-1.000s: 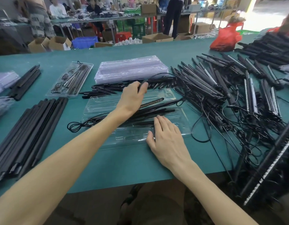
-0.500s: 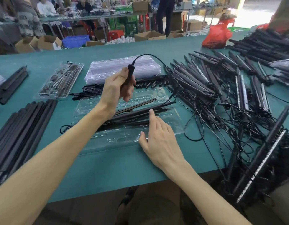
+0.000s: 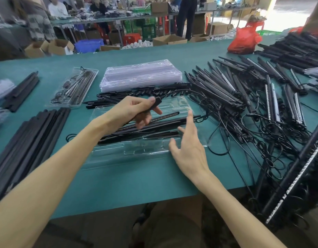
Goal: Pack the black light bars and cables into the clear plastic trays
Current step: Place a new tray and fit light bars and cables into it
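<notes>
A clear plastic tray [image 3: 142, 151] lies on the green table in front of me, with a few black light bars [image 3: 154, 123] resting across it. My left hand [image 3: 135, 110] hovers over the tray's far side and grips a small black controller piece [image 3: 155, 102] between thumb and fingers. My right hand [image 3: 188, 144] is raised just above the tray's right end, fingers spread and holding nothing. A tangled heap of black light bars with cables [image 3: 244, 97] covers the table to the right.
A stack of empty clear trays [image 3: 140, 76] sits behind the tray, a filled tray [image 3: 74, 86] to its left. Plain black bars [image 3: 31, 133] lie in a row at left. A row of small black parts [image 3: 136, 94] and a red bag [image 3: 244, 40] lie farther back.
My left hand has lowered the controller piece from above the tray stack toward the tray. My right hand has lifted off the tray and spread its fingers.
</notes>
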A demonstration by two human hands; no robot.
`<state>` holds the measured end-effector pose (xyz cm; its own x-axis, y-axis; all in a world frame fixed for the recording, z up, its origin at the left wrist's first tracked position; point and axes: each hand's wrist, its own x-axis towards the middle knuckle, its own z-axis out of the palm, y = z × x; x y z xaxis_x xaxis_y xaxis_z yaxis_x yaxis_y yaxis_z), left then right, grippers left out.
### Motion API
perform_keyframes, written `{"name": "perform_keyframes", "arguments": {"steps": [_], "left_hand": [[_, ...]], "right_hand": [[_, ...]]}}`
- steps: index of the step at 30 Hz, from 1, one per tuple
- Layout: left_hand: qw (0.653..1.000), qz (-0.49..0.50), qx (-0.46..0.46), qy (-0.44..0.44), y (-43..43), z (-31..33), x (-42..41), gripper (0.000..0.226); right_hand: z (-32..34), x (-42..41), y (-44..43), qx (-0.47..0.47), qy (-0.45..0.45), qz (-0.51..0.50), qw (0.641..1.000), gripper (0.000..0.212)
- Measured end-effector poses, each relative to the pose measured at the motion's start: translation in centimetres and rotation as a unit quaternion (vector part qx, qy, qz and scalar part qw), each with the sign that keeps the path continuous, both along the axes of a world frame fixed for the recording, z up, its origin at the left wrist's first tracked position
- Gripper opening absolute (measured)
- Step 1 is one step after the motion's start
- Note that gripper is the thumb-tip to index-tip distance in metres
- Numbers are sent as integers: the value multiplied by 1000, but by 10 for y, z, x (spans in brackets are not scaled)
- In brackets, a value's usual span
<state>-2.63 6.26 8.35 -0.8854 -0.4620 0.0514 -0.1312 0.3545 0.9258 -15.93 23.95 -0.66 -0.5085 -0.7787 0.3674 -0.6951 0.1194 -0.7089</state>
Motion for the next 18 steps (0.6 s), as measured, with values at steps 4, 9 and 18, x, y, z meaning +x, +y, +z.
{"name": "perform_keyframes", "arguments": {"steps": [4,9,18], "left_hand": [[995,-40,0,-93,-3,1,10,63],[971,78,-211,-81,-13,-11,18,8],[849,66,-478,-215,7,-28,21,11]], "right_hand": [[-3,-1,-1,-2,-15,-1,1000,94],[-2,-2,-1,-5,-45,9,999,94],[-5,-3,-3,11,-31,9,999,85]]}}
